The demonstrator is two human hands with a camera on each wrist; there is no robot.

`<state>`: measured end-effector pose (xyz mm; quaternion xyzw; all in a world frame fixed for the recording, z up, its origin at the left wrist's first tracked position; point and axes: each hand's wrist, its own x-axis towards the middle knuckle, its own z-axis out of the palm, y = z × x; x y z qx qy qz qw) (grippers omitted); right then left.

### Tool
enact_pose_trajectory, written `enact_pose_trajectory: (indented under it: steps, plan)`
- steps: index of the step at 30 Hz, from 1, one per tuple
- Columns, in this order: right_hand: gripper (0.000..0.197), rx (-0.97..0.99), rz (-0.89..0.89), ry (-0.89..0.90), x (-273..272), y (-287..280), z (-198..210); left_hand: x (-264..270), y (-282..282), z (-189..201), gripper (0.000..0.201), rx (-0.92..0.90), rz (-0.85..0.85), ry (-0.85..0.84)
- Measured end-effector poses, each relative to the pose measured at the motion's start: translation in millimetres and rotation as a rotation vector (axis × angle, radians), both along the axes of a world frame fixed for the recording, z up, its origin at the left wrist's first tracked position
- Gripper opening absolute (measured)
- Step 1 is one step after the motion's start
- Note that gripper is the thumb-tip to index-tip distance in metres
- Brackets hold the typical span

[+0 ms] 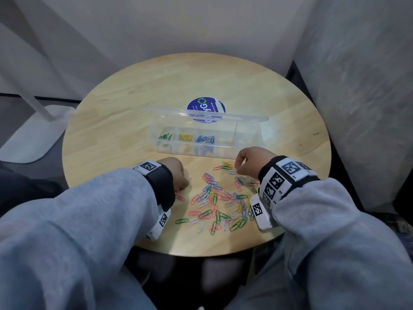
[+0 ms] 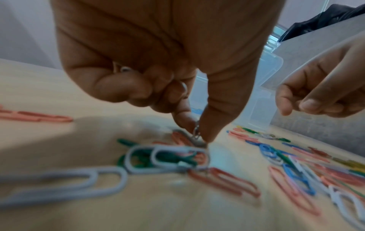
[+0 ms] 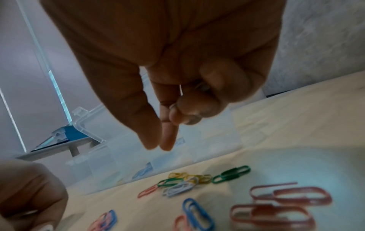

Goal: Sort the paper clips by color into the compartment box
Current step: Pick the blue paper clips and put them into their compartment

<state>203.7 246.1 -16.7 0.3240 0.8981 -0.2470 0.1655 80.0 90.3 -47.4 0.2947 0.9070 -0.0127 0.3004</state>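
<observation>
A clear compartment box stands open mid-table, with green, yellow and blue clips in its three left cells. A loose pile of mixed paper clips lies in front of it. My left hand is down at the pile's left edge. In the left wrist view the left hand pinches a white clip between thumb and forefinger, with more white clips under its curled fingers. My right hand hovers over the pile's far right; its thumb and forefinger touch, and a white clip shows under the curled fingers.
The box's lid stands up behind it, over a round blue sticker. The round wooden table is hemmed in by grey walls at the back and right. A white lamp base sits on the floor to the left.
</observation>
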Motion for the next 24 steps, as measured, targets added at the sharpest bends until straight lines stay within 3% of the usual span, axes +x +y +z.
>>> enact_pose_trajectory:
  steps: [3,9,14,19,24]
  plan:
    - [0.021,0.025,0.020,-0.025,-3,2,-4,-4,-2,8,0.011,0.098,0.060,-0.095]
    - [0.025,0.052,0.056,-0.121,-11,-2,-15,-11,-4,25,0.025,0.419,0.496,-0.685]
    - [0.012,0.079,0.109,-0.192,-18,-7,-21,-16,-15,33,0.029,0.593,0.541,-1.024]
    - [0.008,0.140,0.155,-0.348,-28,-8,-28,-19,-20,34,0.035,0.649,0.600,-1.072]
    - [0.010,0.148,0.176,-0.323,-28,-6,-31,-11,-13,32,0.034,0.530,0.571,-0.846]
